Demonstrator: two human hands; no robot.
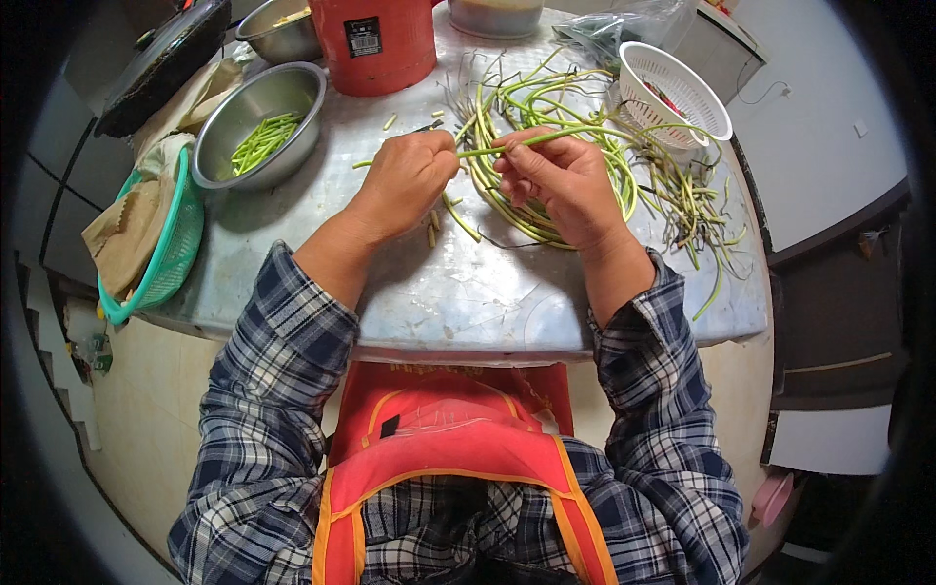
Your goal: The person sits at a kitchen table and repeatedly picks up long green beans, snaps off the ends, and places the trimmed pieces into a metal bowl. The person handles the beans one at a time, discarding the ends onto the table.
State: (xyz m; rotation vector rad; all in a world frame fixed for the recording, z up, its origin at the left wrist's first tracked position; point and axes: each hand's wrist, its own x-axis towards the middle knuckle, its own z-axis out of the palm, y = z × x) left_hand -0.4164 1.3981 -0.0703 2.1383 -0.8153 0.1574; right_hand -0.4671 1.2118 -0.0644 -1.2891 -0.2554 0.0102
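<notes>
Between my hands runs a long green garlic scape point(559, 134). My left hand point(409, 175) is closed around one end of it, and a short green tip sticks out past the knuckles. Thumb and fingers of my right hand point(563, 179) pinch the stem farther along. Behind and under the right hand lies a coiled heap of garlic scapes point(504, 197), with thin dry ends at its back. A steel bowl point(311, 139) to the left holds cut green pieces point(265, 142). Short cut bits point(433, 227) lie on the table near my left hand.
A red bucket point(380, 58) stands at the back of the table point(468, 314). At the left edge is a green plastic basket point(191, 227). Back right are a white colander point(706, 102) and a clear plastic bag point(621, 29). Withered scape ends point(691, 212) lie at right.
</notes>
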